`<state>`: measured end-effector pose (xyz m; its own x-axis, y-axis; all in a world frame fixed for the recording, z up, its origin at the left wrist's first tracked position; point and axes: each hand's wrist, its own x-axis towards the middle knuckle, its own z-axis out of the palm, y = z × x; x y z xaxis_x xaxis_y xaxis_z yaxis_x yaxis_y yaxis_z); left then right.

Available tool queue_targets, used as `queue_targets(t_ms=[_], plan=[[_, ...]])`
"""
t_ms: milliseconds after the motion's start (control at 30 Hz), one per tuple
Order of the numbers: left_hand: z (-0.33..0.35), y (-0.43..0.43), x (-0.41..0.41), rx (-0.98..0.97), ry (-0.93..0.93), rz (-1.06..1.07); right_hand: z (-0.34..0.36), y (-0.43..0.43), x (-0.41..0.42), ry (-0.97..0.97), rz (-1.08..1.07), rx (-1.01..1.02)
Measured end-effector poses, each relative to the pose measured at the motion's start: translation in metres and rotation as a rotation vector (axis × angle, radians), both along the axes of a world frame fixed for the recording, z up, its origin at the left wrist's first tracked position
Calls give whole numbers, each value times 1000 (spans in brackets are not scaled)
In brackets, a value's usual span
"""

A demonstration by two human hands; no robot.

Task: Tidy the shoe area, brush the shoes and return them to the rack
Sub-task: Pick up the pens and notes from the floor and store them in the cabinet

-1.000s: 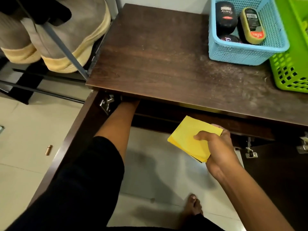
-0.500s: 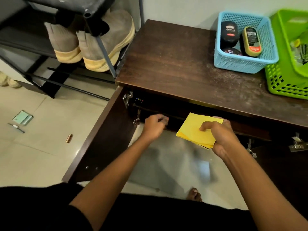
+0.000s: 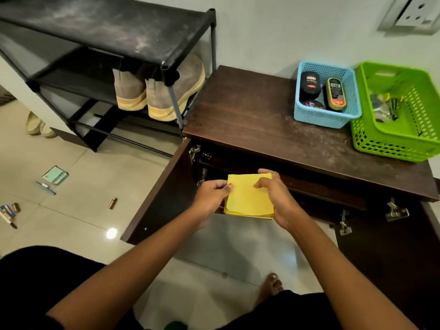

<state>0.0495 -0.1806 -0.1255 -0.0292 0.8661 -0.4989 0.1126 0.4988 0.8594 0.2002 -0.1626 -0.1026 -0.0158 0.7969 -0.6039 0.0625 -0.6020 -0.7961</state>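
Observation:
A folded yellow cloth (image 3: 248,197) is held in front of the open dark wooden cabinet (image 3: 250,110). My right hand (image 3: 277,198) grips its right side, thumb on top. My left hand (image 3: 210,194) pinches its left edge. A pair of beige boots (image 3: 162,91) with yellow soles stands on the middle shelf of the black shoe rack (image 3: 119,29) to the left. The blue basket (image 3: 327,95) on the cabinet top holds shoe-polish containers.
A green basket (image 3: 400,115) sits at the cabinet's right end. Both cabinet doors (image 3: 157,198) hang open. Small items litter the floor tiles at left: a green card (image 3: 55,175), a small brown tube (image 3: 112,203), pens (image 3: 9,214). Another shoe (image 3: 38,126) lies beyond the rack. My bare foot (image 3: 270,287) is below.
My left hand came out from inside the cabinet and took hold of the cloth's left edge. The view rose and pulled back, showing the rack top.

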Motion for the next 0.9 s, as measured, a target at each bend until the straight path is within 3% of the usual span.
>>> queue_targets(t_ms=[300,500,633,800,900], plan=[[24,-17,-25,-138,-186,55,5,-18,-31,62,64,91],[18,-18,-18,-29,-54,66,4,-22,-41,-3,58,168],[19,-15,-18,-14,-109,11,7,-19,-41,-4,35,258],[25,-7,-21,58,-163,-77,21,-16,-30,-270,234,200],[27,7,-32,125,-102,-148,36,-12,-12,-679,573,343]])
